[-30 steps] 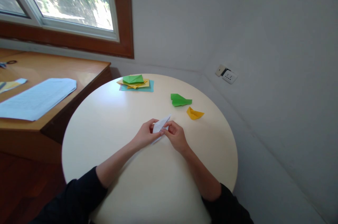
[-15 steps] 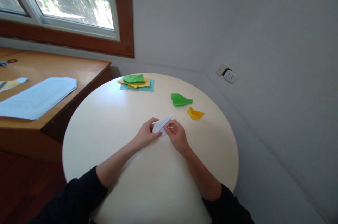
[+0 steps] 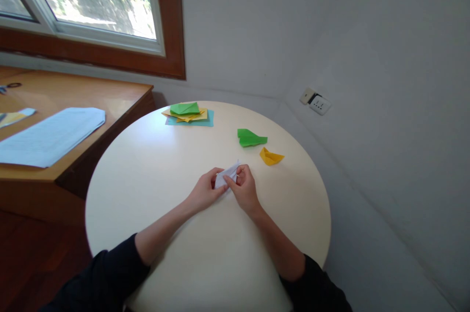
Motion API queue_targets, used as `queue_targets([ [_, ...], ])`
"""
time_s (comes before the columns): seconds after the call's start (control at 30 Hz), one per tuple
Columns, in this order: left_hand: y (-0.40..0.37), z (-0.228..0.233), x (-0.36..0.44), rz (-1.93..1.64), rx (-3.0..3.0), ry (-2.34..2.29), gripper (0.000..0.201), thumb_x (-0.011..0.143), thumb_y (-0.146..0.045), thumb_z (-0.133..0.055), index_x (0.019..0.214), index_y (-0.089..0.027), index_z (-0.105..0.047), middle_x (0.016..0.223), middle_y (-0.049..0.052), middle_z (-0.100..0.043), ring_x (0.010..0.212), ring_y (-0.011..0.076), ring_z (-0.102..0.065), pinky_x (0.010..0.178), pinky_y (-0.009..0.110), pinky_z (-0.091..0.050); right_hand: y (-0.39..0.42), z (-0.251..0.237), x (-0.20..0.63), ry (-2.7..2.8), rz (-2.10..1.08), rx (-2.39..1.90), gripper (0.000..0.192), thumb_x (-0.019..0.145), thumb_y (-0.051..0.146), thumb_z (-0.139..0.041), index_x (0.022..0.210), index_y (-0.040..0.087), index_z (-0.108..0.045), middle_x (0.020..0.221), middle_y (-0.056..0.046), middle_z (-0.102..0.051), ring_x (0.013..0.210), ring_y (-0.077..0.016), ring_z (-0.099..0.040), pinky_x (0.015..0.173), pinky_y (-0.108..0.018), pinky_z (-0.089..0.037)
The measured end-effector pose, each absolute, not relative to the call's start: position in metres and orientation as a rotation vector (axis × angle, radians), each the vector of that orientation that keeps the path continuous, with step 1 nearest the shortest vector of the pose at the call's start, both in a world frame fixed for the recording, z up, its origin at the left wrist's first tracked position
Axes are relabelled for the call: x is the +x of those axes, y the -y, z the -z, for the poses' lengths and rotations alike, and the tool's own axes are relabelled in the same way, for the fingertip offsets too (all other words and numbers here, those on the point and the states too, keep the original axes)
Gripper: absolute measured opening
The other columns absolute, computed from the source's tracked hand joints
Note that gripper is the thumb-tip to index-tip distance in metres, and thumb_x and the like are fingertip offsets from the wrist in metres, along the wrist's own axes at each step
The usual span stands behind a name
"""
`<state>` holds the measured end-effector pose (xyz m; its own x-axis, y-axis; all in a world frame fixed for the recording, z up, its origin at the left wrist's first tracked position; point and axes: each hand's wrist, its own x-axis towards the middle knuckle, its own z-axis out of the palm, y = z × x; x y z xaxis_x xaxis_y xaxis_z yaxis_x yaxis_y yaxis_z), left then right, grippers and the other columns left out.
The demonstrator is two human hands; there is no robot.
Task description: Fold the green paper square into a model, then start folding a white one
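Observation:
Between my two hands is a small piece of folded white paper, tilted with a pointed corner to the upper right. My left hand grips its left end, thumb along the lower edge. On the right part, my right hand pinches the paper, its thumb lying across the front face. The fingers hide part of the folds. Beyond the right hand lie a green folded paper shape and a yellow paper boat.
A round white table carries a stack of coloured paper at its far edge. To the left, a wooden desk holds large white sheets and scissors. A wall socket is at the right.
My right thumb has moved left onto the face of the white paper. The paper has turned a little and shows less of its face. Both hands keep hold.

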<state>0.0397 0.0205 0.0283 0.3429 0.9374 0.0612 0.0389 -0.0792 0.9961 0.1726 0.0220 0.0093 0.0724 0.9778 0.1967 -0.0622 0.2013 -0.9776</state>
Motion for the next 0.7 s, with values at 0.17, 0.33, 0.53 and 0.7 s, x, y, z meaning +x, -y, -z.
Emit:
queue_targets([
  [0.17,-0.0204,-0.0367,0.0354,-0.922,1.11,-0.809,0.044,0.067,-0.045,-0.066,0.095,-0.012,-0.062,0.072,0.003,-0.061,0.066,0.0137,-0.054,0.061,0.024,-0.042,-0.0237,-0.0087,0.1783,1.192,-1.06,-0.949,0.037,0.066,0.027,-0.069,0.076,0.024,-0.033,0.061,0.009,-0.052,0.05,-0.0092,-0.052,0.045,-0.02,-0.041],
  [0.33,-0.0219,-0.0341,0.035,-0.919,0.947,-0.748,0.049,0.063,-0.048,-0.069,0.095,-0.012,-0.063,0.076,0.004,-0.062,0.071,0.0158,-0.057,0.069,0.028,-0.044,-0.0237,-0.0094,0.1802,1.176,-1.097,-0.891,0.038,0.066,0.026,-0.07,0.077,0.024,-0.034,0.062,0.009,-0.055,0.051,-0.009,-0.053,0.048,-0.021,-0.044],
  [0.53,-0.0211,-0.0324,0.0356,-0.922,0.973,-0.785,0.048,0.064,-0.046,-0.07,0.099,-0.015,-0.061,0.074,0.003,-0.062,0.07,0.0146,-0.056,0.068,0.027,-0.044,-0.0229,-0.0122,0.1802,1.173,-1.117,-0.854,0.039,0.066,0.025,-0.071,0.077,0.024,-0.034,0.06,0.01,-0.054,0.05,-0.0083,-0.051,0.047,-0.02,-0.042],
  [0.7,-0.0204,-0.0339,0.0355,-0.928,0.889,-0.752,0.048,0.063,-0.046,-0.071,0.097,-0.014,-0.06,0.074,0.002,-0.062,0.068,0.0141,-0.057,0.066,0.027,-0.044,-0.0223,-0.0132,0.1804,1.169,-1.131,-0.849,0.039,0.066,0.027,-0.071,0.077,0.024,-0.034,0.062,0.009,-0.055,0.051,-0.0087,-0.052,0.049,-0.021,-0.044],
])
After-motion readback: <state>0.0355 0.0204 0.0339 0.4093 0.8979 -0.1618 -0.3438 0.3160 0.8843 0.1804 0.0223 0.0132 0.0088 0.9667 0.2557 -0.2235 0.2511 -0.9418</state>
